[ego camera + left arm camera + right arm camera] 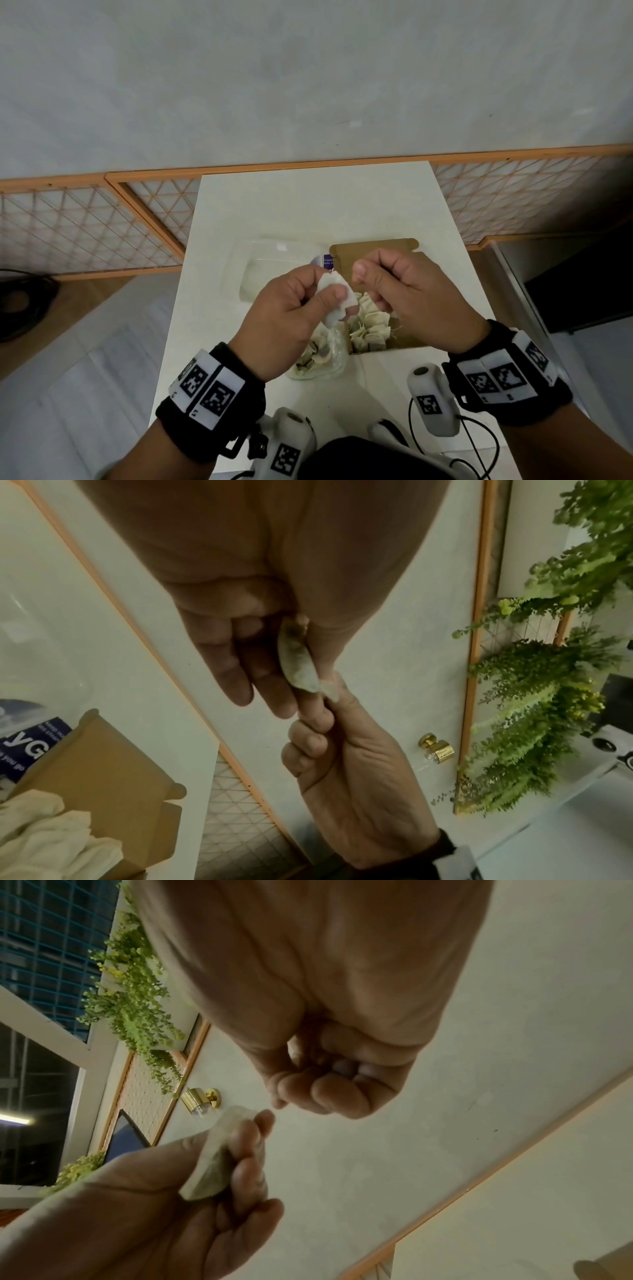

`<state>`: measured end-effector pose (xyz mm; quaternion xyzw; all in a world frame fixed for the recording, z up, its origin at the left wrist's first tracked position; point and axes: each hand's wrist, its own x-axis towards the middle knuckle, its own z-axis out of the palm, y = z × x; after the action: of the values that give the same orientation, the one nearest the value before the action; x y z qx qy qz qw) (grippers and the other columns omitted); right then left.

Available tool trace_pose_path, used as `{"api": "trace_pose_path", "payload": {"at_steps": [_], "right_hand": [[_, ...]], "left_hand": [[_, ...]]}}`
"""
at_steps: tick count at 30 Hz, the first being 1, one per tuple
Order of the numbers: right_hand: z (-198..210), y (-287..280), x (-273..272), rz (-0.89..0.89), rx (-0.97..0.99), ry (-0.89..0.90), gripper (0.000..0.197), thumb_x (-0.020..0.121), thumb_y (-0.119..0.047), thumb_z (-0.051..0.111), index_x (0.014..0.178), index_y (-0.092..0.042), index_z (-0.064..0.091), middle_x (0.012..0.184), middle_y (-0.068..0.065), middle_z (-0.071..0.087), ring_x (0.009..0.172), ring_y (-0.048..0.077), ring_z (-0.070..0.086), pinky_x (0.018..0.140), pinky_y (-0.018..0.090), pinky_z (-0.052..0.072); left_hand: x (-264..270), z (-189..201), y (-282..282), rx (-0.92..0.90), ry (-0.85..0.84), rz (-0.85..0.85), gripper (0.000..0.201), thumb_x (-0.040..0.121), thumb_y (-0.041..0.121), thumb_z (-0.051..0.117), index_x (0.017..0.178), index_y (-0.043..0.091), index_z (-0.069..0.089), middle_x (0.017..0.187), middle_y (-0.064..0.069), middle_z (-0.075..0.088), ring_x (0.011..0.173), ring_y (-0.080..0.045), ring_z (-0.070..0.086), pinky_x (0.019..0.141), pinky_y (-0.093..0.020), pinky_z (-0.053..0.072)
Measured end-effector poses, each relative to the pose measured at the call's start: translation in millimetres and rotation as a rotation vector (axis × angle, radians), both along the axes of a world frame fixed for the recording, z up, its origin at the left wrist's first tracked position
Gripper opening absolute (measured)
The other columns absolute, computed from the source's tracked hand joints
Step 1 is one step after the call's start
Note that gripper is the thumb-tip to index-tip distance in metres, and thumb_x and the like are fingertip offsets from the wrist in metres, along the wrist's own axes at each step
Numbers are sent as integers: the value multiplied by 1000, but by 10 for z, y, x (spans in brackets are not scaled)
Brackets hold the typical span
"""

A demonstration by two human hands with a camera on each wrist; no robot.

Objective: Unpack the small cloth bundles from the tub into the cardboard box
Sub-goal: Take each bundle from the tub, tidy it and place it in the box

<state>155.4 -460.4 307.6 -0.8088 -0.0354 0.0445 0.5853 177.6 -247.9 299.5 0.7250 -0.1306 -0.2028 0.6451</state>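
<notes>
Head camera gives me the whole layout: my left hand point(291, 318) pinches a small white cloth bundle point(337, 298) between thumb and fingers, held up above the white table point(308, 205). Just beside that grip, to its right, my right hand point(407, 294) is curled, thumb pressed against the forefinger tip; from this view I cannot tell whether anything sits between them.

Below and behind the grip lies the open cardboard box point(373, 251), with a heap of tan bundles point(371, 329) in it. Directly under the left hand a clear bag point(322, 359) holds more bundles. Beyond the grip, to its left, stands the clear tub point(270, 267).

Left wrist view adds what the head view hides: the bundle point(296, 664) edge-on, a flat pouch squeezed between thumb and fingers, with the right hand point(356, 777) pinching its far corner.

Right wrist view shows the bundle point(215, 1161) in the left hand, the right fingers point(322, 1093) curled tight just above it; a small gap seems to separate them there.
</notes>
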Motion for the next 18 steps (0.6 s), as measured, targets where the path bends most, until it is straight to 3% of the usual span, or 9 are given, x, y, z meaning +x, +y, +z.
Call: {"api": "trace_pose_path", "payload": {"at_steps": [3,8,10,12,14,16,18], "right_hand": [[1,-23,21,-45,-42,-27,29,107,-29,55,89,-12,70,59,-6,55,57,9,51,58,24,46],[-223,12,73,-37,-8,44,28,108,-26,57,91,-8,70,60,-6,54,58,13,49,57,29,44],[-433,95,97,25,-31,123,23,107,-25,58,94,-11,70,66,-7,60,60,9,53,58,24,45],[-734,234,111,125,-171,197,18,105,-29,59,92,-22,69,74,-11,65,64,-2,57,63,14,44],[-1116,387,110,255,-387,226,17,103,-31,60,86,-31,63,79,-13,64,73,-5,60,68,13,43],[-1527,522,98,357,-553,261,11,101,-30,59,98,-22,68,95,-5,70,90,9,65,82,29,52],[-1880,637,89,464,-687,302,27,100,-29,56,121,-16,66,119,7,67,109,26,63,97,41,52]], "left_hand": [[-7,-22,32,-18,15,6,25,100,32,60,102,12,74,96,-21,76,92,-49,69,91,-68,52],[-43,-40,109,-49,21,73,23,97,30,64,99,10,74,95,-22,75,89,-40,70,99,-59,53],[-64,-71,190,-52,11,119,19,93,28,69,97,10,76,96,-20,75,89,-41,67,92,-56,54],[-95,-108,301,-54,6,148,12,93,25,72,93,13,77,94,-14,76,82,-30,68,81,-45,57],[-144,-123,415,-60,6,171,9,96,19,73,91,12,77,91,-10,76,77,-19,67,76,-36,53],[-194,-139,523,-57,8,209,10,94,19,71,90,12,77,89,-11,75,74,-18,65,73,-34,53],[-245,-161,617,-29,-8,235,13,96,24,73,88,14,76,86,-13,74,73,-20,64,72,-36,54]]}}
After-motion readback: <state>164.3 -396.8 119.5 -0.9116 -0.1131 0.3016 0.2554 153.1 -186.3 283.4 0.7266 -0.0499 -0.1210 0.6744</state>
